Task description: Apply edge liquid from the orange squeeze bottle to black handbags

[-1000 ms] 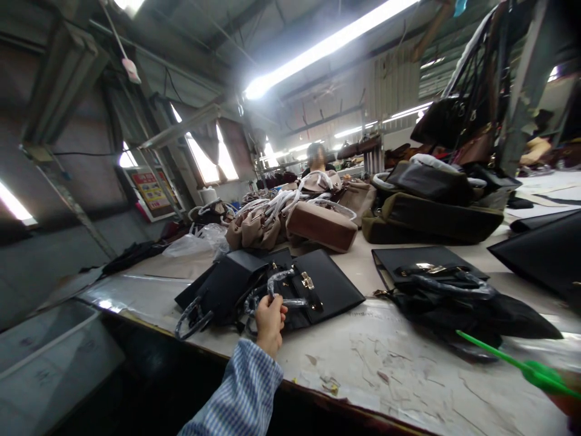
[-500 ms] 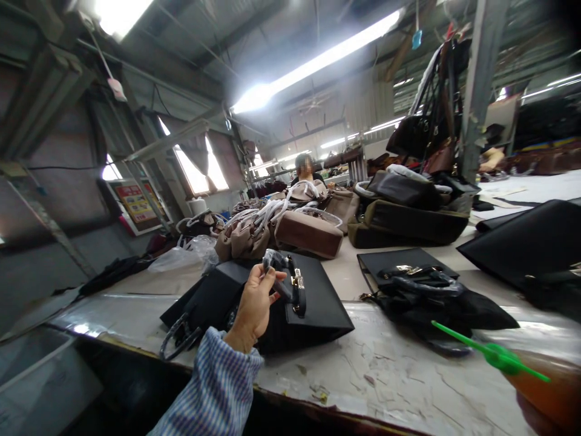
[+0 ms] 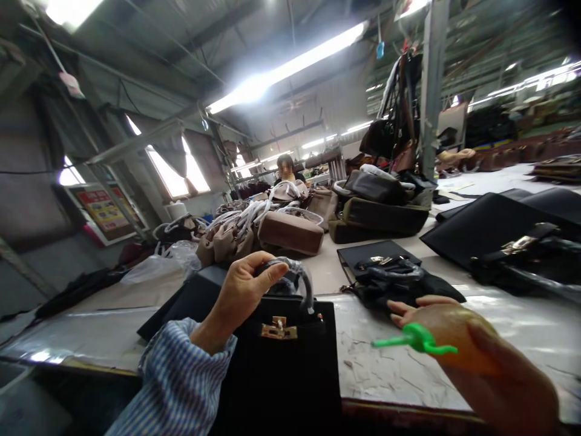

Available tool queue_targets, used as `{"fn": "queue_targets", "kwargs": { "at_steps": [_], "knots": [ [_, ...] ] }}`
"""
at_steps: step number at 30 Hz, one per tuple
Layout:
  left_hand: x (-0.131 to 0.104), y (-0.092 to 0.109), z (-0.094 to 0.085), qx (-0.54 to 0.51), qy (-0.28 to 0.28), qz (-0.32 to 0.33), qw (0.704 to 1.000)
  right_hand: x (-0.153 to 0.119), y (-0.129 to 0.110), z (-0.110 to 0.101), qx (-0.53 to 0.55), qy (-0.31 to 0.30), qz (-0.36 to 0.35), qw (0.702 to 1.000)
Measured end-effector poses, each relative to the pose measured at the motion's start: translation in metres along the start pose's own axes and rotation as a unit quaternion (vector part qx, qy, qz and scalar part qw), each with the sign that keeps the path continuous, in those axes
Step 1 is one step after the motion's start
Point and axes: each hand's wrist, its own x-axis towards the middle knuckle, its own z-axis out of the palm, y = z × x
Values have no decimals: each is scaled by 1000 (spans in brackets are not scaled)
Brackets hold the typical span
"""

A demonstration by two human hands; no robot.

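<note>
Thumb and fingers of the left hand [image 3: 240, 293] pinch one plastic-wrapped handle [image 3: 306, 284] near the top of its arch. Slick film, high grip: my guess is the handle could slide out if pulled sharply.

Below it hangs the black bag [image 3: 285, 375], upright, gold clasp [image 3: 279, 328] facing near, its body covering the near edge of the table [image 3: 376, 363]. Cannot see its bottom; if nothing bears it, a slip would likely drop it off the near side.

To the right, the right hand [image 3: 499, 348] cradles what looks like an orange bottle [image 3: 469, 333], thumb across, fingertips loosely extended left; blur hides how firm. Green spout [image 3: 415, 338] points at the bag, apart from it. A careless swing could scratch the smooth front, or mark it, if there is liquid inside.

Second black bag [image 3: 379, 251] lies just beyond the spout, easy to snag.
</note>
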Motion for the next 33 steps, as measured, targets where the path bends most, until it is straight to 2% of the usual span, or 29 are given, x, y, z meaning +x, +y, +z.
{"fn": "queue_targets", "kwargs": {
  "at_steps": [3,4,6,9,14,16,19,24,27,30,33],
  "knots": [
    [-7,1,8,-3,-7,16,1000,-5,1,29,18,-189,64,980],
    [-10,-1,12,-12,-3,20,1000,-6,4,37,27,-228,73,970],
    [-14,-9,20,-31,15,28,999,-8,11,49,42,-260,81,961],
    [-19,-27,33,-40,93,43,994,-9,21,53,47,-233,90,967],
    [-27,-54,44,-26,247,36,968,-22,27,41,58,-140,107,983],
    [-33,-61,45,-8,280,28,960,-31,31,42,65,-123,132,981],
    [-48,-68,47,10,291,31,956,-39,43,47,63,-139,152,977],
    [-73,-74,44,-7,244,-3,970,-38,70,45,29,-110,138,984],
    [-79,-70,37,-66,184,-56,979,-40,76,40,30,-96,123,987],
    [-70,-59,24,-149,68,-133,977,-43,77,35,39,-90,118,988],
    [-42,-53,9,-178,-64,-212,959,-40,75,28,47,-141,115,982]
  ]
}}
